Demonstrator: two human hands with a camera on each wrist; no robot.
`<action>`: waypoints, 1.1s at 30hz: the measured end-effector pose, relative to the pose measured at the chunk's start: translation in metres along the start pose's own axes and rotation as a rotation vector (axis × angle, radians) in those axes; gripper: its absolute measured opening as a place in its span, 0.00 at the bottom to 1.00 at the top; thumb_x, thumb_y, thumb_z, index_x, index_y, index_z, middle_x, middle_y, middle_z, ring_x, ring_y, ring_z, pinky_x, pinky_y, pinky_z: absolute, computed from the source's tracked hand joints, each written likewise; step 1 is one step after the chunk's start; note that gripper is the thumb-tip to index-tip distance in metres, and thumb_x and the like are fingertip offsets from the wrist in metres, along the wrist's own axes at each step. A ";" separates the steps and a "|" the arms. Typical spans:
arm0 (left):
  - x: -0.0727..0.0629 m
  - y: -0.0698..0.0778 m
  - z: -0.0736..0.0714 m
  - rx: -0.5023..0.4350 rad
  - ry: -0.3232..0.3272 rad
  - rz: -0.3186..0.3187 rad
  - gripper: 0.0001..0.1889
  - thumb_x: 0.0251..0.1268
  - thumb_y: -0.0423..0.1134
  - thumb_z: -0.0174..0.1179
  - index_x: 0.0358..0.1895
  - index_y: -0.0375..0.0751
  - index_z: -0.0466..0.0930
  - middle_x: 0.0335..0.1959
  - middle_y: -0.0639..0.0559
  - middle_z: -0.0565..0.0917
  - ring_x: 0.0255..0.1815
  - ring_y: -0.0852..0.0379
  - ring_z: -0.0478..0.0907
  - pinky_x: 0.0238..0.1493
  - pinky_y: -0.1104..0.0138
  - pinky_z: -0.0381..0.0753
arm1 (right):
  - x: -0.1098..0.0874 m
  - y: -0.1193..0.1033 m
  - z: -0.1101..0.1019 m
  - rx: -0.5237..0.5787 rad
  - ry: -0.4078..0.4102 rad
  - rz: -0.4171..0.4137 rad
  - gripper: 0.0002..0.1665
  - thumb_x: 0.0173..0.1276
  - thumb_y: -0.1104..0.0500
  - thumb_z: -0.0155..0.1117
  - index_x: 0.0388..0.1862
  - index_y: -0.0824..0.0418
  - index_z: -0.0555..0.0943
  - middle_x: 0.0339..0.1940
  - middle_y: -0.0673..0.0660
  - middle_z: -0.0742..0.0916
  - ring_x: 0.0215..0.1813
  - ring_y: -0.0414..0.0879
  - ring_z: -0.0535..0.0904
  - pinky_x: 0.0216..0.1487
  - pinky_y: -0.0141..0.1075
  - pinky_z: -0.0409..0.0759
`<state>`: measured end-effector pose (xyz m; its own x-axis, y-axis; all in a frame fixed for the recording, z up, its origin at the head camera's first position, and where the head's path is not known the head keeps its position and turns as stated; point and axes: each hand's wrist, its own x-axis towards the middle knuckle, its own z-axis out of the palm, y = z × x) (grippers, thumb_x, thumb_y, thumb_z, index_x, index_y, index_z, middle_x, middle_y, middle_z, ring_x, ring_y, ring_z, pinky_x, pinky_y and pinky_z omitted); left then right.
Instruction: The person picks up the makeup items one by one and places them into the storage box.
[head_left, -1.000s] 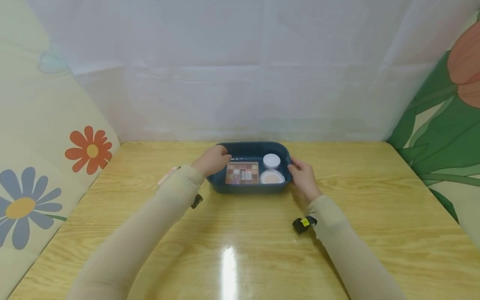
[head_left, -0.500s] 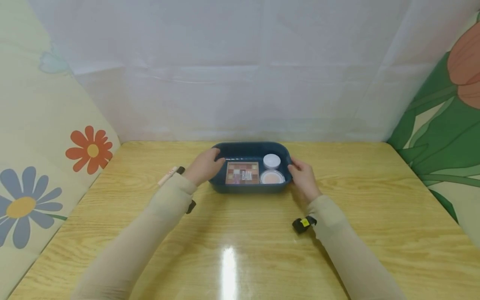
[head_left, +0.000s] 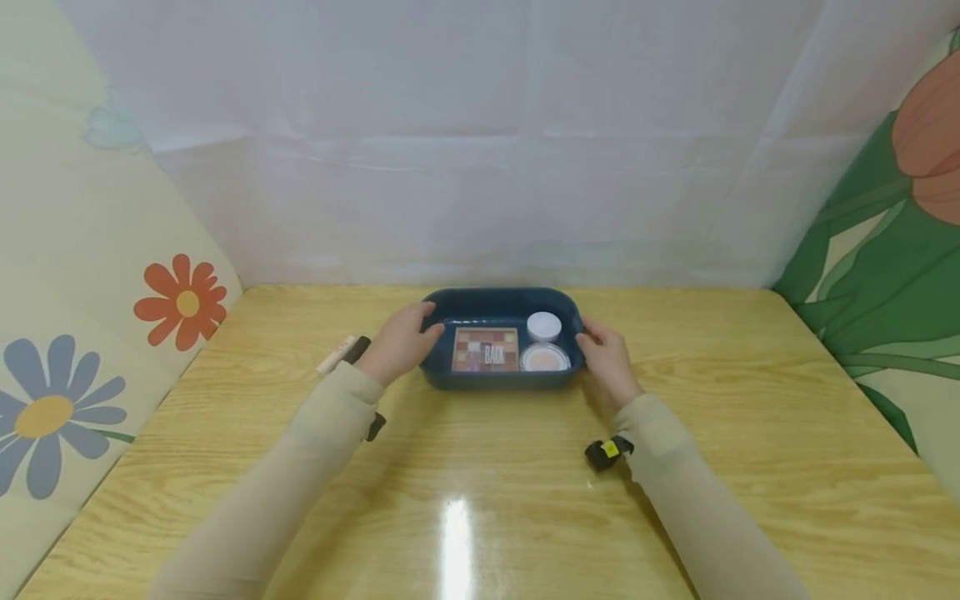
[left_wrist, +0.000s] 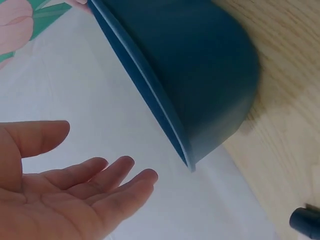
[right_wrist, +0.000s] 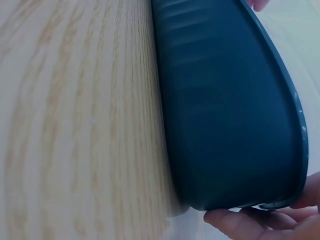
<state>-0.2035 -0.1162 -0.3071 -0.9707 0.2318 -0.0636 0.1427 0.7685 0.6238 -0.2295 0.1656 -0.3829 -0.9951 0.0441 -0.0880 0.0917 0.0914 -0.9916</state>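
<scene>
Left hand (head_left: 397, 343) moved out of the tray (head_left: 502, 381); right hand (head_left: 612, 363) held on

A second ago we had left fingers over the tray's inside; now they hung by its left rim. We saw no shift in the tray or its contents.

Step, our read: steadying the loaded tray. Right hand gripped the tray's right end, digits at the rim and outer wall. Left hand was loose, fingers extended, thumb apart, nothing held; the left wrist view showed a gap to the tray. Hands well apart, one per end.

Tray sat on the table (head_left: 510, 467), as far as we could judge. Inside it: palette (head_left: 485, 349) flat, white jar (head_left: 543, 326) at the tray's right, clear-lidded compact (head_left: 545, 358) just in front of the jar. Tube (head_left: 337, 357) with a dark cap lay left of the tray.

Next move, our judgement: shifting the tray called for left fingers closing on its left rim, kept level so nothing slid. Going for the tube called for reaching outward, right hand pinning the tray.
</scene>
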 end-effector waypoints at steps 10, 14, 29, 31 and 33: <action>-0.010 -0.014 0.006 0.008 0.047 0.009 0.28 0.76 0.37 0.47 0.71 0.23 0.55 0.71 0.28 0.60 0.72 0.35 0.57 0.71 0.47 0.58 | 0.000 0.002 0.002 -0.009 0.004 -0.007 0.27 0.76 0.69 0.41 0.72 0.77 0.56 0.70 0.74 0.66 0.70 0.59 0.64 0.69 0.45 0.65; -0.011 -0.016 0.007 0.031 0.076 0.020 0.28 0.75 0.36 0.49 0.70 0.22 0.56 0.69 0.27 0.62 0.70 0.34 0.59 0.70 0.47 0.60 | -0.001 0.003 0.002 -0.003 0.006 -0.001 0.27 0.76 0.69 0.41 0.72 0.76 0.56 0.70 0.74 0.66 0.70 0.59 0.64 0.69 0.46 0.66; -0.018 -0.025 0.009 0.100 0.134 0.068 0.27 0.72 0.34 0.53 0.67 0.20 0.61 0.66 0.26 0.66 0.68 0.34 0.62 0.69 0.47 0.62 | -0.001 0.000 0.000 -0.019 0.007 0.017 0.28 0.77 0.69 0.41 0.73 0.75 0.55 0.72 0.72 0.65 0.72 0.58 0.62 0.70 0.44 0.64; -0.019 -0.027 0.008 0.103 0.141 0.058 0.27 0.72 0.34 0.54 0.67 0.20 0.62 0.66 0.27 0.66 0.69 0.34 0.62 0.70 0.47 0.61 | -0.001 0.000 0.000 -0.021 0.004 0.021 0.28 0.77 0.68 0.41 0.73 0.74 0.55 0.72 0.72 0.65 0.71 0.58 0.62 0.70 0.44 0.64; -0.021 -0.028 0.007 0.114 0.145 0.049 0.27 0.72 0.35 0.53 0.67 0.21 0.61 0.67 0.27 0.66 0.69 0.34 0.62 0.70 0.47 0.60 | -0.001 0.000 0.000 -0.023 0.004 0.021 0.28 0.78 0.68 0.41 0.73 0.74 0.55 0.72 0.72 0.65 0.71 0.57 0.62 0.70 0.44 0.64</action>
<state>-0.1863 -0.1386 -0.3292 -0.9786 0.1883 0.0826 0.2031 0.8229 0.5306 -0.2283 0.1658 -0.3829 -0.9928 0.0505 -0.1083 0.1134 0.1133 -0.9871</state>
